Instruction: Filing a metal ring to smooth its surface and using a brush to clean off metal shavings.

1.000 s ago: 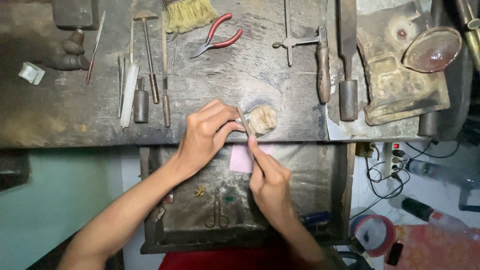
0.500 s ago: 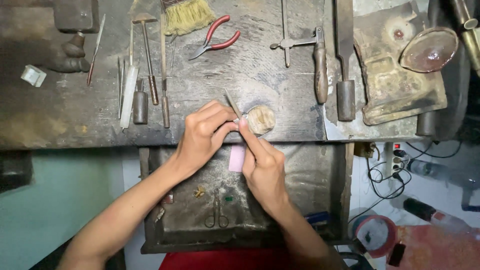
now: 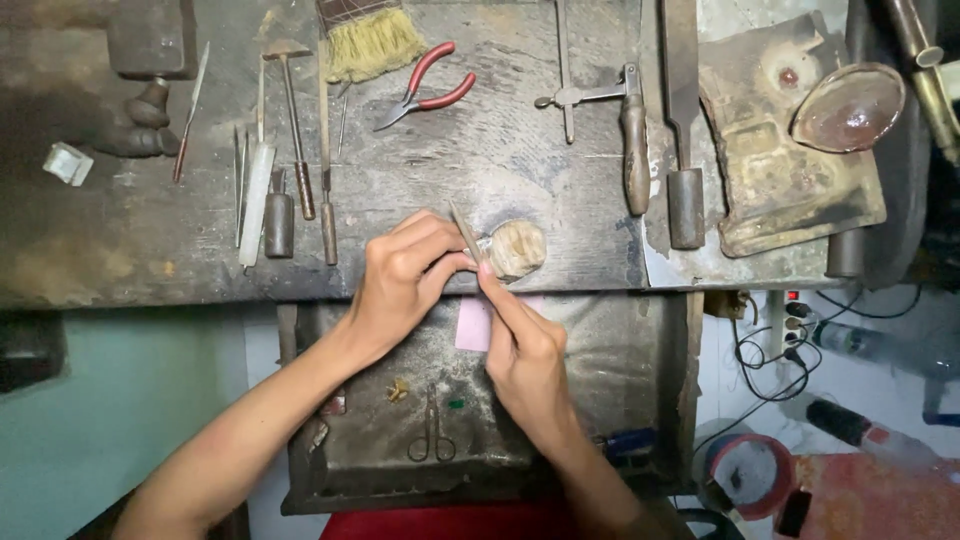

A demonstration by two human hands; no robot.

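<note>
Dim, warm overhead light; sharp focus; left corners dark.

**Hands meet at frame centre**

Both forearms rise from the lower edge, converging. The left hand (image 3: pixel 405 275) curls, fingertips pinched together. The right hand (image 3: pixel 522 355) sits just below it, index finger extended, touching the left fingertips.

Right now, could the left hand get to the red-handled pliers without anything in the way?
Probably yes: bare bench lies between the left hand and the red-handled pliers; though it is pinching a small piece against the wooden peg.
</note>
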